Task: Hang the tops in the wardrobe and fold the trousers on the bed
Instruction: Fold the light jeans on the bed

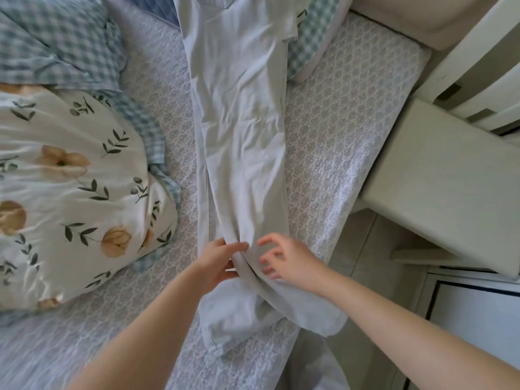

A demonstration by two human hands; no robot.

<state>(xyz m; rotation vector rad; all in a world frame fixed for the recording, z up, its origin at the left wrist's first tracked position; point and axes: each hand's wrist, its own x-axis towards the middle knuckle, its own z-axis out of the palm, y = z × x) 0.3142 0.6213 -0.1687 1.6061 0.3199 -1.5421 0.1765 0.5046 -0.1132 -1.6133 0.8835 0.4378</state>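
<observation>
Pale, creased woven trousers (242, 122) lie lengthwise on the lace-patterned bed (337, 136), running from 12 o'clock to 6 o'clock with the legs stacked. The waist end is cut off at the top edge, and the hems are bunched near 6 o'clock. Left hand (222, 263): grip closed, thumb and fingers pinching a raised fold. Right hand (289, 263), just at its 3 o'clock: grip open, fingers spread and blurred, contact with the cloth unclear. Puffy floral quilt (70, 192) at 9 o'clock.

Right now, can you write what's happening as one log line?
step: folding trousers | trousers: lengthwise on bed | left hand: pinches leg fold | right hand: open over trousers
</observation>
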